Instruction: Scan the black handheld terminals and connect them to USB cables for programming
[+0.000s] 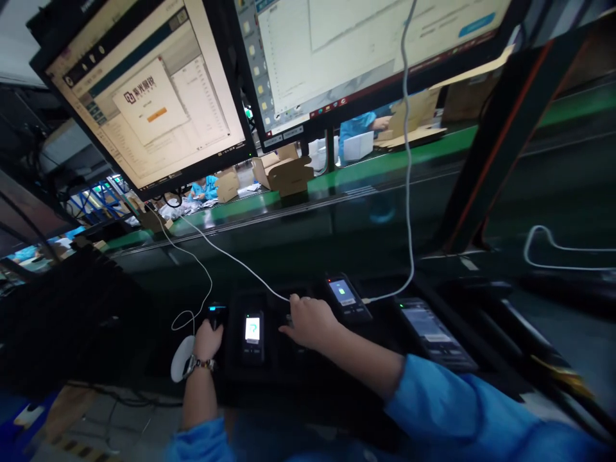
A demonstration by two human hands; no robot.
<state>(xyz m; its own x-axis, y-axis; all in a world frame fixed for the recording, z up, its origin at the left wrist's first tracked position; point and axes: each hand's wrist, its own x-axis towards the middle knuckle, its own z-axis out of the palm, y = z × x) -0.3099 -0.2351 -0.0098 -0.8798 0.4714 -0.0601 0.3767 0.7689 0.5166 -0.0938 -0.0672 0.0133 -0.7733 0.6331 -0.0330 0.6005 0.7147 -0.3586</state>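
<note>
My left hand (208, 340) is closed around a small dark handheld device (218, 309) whose blue-lit top edge shows above the fingers. A white mouse (179, 360) lies against the wrist. Between my hands is a handheld terminal (253, 332) with a bright white screen. My right hand (312, 322) pinches the end of a white cable (240, 264); its plug is hidden by the fingers. Beneath this hand, a dark device is mostly covered. Just beyond it sits another handheld terminal (344, 294), screen lit, with a second white cable (409, 192) plugged into it.
A larger handheld terminal (436, 330) lies in the dark tray at right. Two monitors (158, 109) (366, 64) stand over the bench. Behind them runs a green conveyor (346, 176) with open cardboard boxes (291, 176). People in blue sleeves work beyond. A loose white cable (568, 249) is at far right.
</note>
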